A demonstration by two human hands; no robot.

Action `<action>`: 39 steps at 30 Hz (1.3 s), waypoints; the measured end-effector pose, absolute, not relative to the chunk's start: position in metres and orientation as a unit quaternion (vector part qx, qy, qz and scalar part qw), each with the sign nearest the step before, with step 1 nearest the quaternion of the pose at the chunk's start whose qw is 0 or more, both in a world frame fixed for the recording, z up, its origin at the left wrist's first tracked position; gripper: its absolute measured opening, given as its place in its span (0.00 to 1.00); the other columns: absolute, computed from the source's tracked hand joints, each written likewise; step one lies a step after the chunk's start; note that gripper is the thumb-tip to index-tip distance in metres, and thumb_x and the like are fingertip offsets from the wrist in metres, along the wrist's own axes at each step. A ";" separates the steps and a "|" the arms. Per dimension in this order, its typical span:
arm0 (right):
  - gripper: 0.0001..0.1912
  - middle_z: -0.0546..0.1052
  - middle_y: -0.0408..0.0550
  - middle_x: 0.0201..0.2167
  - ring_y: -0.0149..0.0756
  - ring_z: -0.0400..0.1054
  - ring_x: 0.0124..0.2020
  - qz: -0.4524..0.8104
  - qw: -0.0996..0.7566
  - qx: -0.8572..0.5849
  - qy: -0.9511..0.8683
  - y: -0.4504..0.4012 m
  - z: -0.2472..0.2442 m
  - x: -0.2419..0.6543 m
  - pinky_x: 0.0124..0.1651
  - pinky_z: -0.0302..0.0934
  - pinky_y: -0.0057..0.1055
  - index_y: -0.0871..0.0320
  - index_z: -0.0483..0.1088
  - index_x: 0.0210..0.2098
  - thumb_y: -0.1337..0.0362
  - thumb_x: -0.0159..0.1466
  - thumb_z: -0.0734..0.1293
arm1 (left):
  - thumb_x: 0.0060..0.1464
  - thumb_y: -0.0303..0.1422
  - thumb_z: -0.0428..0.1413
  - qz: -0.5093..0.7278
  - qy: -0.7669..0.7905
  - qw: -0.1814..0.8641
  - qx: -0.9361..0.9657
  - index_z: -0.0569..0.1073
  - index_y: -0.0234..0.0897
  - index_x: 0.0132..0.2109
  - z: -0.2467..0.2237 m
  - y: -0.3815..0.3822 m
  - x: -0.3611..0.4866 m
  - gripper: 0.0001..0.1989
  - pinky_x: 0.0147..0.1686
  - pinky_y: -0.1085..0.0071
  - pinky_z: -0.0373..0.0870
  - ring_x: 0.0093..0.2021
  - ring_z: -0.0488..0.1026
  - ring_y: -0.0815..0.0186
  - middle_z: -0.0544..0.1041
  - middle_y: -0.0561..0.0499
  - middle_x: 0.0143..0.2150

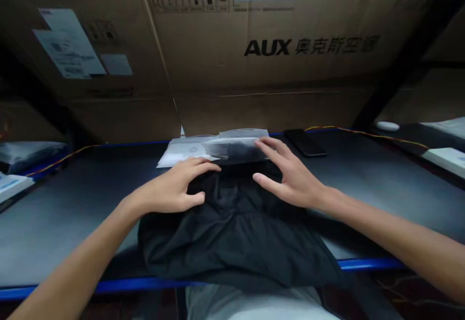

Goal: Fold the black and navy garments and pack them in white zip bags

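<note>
Tabletop (pixel 72 189) bears black fabric (pixel 240 232), narrowing away between left hand (pixel 178 184) and right hand (pixel 292 177).

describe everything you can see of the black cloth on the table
The black cloth looks like a thin, soft garment, its kind unclear. It lies rumpled, with creases spreading from a gathered spot near the middle. Its far part reaches the plastic packets; its near part covers some of the table's blue edge. The left hand and right hand are at its far sides, fingers spread; how firmly they touch it can't be told.
</note>
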State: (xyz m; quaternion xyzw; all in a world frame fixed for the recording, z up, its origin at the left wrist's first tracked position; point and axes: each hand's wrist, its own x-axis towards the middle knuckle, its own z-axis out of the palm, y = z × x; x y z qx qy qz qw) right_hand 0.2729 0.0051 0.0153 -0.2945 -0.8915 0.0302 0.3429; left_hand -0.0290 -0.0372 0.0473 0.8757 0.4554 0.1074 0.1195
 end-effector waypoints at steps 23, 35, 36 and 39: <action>0.34 0.64 0.60 0.64 0.54 0.59 0.66 0.005 0.400 -0.332 -0.854 0.011 0.025 0.283 0.68 0.56 0.54 0.55 0.58 0.68 0.58 0.65 0.67 | 0.53 0.35 0.52 0.103 0.577 0.117 0.802 0.73 0.37 0.50 0.064 -0.020 -0.086 0.18 0.48 0.59 0.71 0.47 0.76 0.52 0.79 0.42 0.47; 0.45 0.58 0.62 0.70 0.51 0.53 0.71 -0.006 0.323 -0.154 -0.934 -0.022 0.024 0.271 0.67 0.59 0.50 0.53 0.40 0.75 0.66 0.65 0.66 | 0.50 0.57 0.63 0.389 0.334 0.573 0.639 0.66 0.43 0.62 0.045 -0.051 0.004 0.38 0.48 0.56 0.77 0.56 0.75 0.46 0.70 0.36 0.64; 0.44 0.58 0.62 0.70 0.49 0.54 0.71 0.003 0.304 -0.131 -0.944 -0.023 0.023 0.270 0.67 0.60 0.48 0.54 0.40 0.75 0.68 0.65 0.65 | 0.49 0.56 0.64 0.416 0.338 0.585 0.608 0.66 0.43 0.61 0.041 -0.051 0.007 0.38 0.50 0.55 0.76 0.58 0.74 0.46 0.70 0.36 0.65; 0.40 0.63 0.63 0.69 0.45 0.57 0.70 0.025 0.255 -0.066 -0.964 -0.023 0.017 0.264 0.66 0.61 0.44 0.59 0.47 0.73 0.72 0.65 0.63 | 0.52 0.47 0.66 0.471 0.401 0.574 0.536 0.69 0.39 0.56 0.035 -0.046 0.015 0.29 0.51 0.55 0.77 0.55 0.77 0.51 0.77 0.41 0.58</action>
